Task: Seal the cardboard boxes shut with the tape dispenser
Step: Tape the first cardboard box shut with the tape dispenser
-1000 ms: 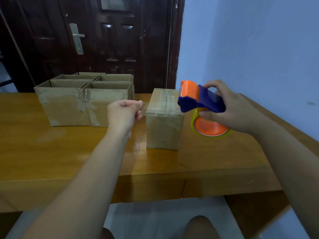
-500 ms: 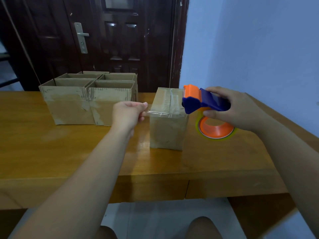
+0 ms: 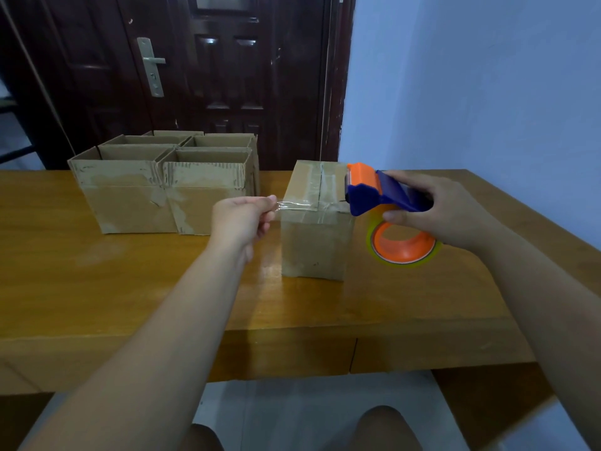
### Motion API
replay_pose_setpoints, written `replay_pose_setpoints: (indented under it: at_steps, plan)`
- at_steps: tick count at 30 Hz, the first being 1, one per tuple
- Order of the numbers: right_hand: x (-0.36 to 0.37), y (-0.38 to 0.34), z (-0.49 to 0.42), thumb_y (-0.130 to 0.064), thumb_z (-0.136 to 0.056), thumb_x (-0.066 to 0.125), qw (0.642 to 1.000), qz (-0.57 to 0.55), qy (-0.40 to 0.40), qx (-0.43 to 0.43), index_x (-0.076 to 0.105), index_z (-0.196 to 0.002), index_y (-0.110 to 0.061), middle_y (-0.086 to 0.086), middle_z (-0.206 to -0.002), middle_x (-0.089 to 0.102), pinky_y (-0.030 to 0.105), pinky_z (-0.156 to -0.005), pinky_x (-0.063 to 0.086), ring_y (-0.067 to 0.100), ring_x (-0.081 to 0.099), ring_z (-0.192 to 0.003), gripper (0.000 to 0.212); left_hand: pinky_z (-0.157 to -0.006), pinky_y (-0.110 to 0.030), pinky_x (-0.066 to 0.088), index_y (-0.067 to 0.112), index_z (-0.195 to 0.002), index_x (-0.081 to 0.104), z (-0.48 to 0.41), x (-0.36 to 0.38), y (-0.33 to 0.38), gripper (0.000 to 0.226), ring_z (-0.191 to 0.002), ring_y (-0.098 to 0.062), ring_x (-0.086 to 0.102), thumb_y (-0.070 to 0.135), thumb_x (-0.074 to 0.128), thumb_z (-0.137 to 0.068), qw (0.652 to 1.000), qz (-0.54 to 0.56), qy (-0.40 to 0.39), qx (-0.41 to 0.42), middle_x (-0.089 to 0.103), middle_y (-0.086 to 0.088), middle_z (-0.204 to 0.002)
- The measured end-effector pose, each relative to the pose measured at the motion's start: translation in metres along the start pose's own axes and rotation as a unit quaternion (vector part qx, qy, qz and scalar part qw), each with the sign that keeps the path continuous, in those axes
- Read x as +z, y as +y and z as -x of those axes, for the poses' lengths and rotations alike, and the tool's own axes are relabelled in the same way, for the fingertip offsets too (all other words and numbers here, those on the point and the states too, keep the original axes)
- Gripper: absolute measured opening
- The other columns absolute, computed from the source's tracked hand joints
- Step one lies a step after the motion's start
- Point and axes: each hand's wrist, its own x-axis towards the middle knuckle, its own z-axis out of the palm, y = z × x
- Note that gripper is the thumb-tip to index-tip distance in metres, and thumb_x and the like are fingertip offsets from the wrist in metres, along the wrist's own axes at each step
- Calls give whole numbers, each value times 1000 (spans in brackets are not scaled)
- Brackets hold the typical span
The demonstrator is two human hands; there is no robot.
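Wooden table [image 3: 97,271]: closed, tape-striped cardboard box [image 3: 313,245].

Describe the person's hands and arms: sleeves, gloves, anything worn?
No gloves on the left hand or right hand; both are bare. The left forearm and right forearm are uncovered to the frame edge, no sleeve showing. No watch, bracelet, ring or marking visible.

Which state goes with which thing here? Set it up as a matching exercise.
1 left hand
2 right hand
3 closed box
4 open boxes

A holds the tape dispenser
B pinches the tape strip
C grouped at the table's far left
D stands alone between both hands

Pairs: 1-B, 2-A, 3-D, 4-C
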Motion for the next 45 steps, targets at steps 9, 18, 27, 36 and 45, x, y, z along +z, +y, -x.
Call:
replay_pose_setpoints:
  at_steps: [9,18,27,36,45]
  plan:
    - [14,14,1,-41,-73,66,994,-98,-30,24,50,-134,-33,-25,-105,62,3,-74,41,-7,58,-97,64,-47,-16,41,9,-81,65,-3,1,-5,6,-53,-2,56,6,69,-84,994,60,-31,-81,64,-1,-68]
    - [33,29,6,-39,-76,75,981,-185,5,63,51,-124,-45,-31,-95,65,6,-76,43,-10,59,-91,54,-40,-13,41,9,-82,63,-2,3,-8,5,-42,1,55,8,66,-87,979,130,-65,-140,63,3,-58]
    - [38,26,9,-42,-75,72,976,-206,17,64,50,-127,-42,-15,-104,65,15,-79,44,-2,61,-96,56,-59,-23,41,22,-113,58,11,10,-21,22,-91,-16,59,24,62,-91,997,11,-8,-71,64,1,-105]
    - [50,15,8,-42,-68,68,966,-240,58,77,50,-133,-33,-11,-120,62,15,-81,46,4,58,-109,68,-91,-12,47,27,-147,34,40,16,-61,69,-114,8,48,-13,40,-90,981,-73,-48,175,49,11,-139]
    - [50,12,9,-41,-69,70,961,-261,47,81,53,-121,-43,-14,-110,66,20,-81,47,9,62,-104,55,-113,-26,11,19,-152,9,44,12,-26,83,-146,-12,8,30,62,-89,842,-433,18,321,7,2,-160]
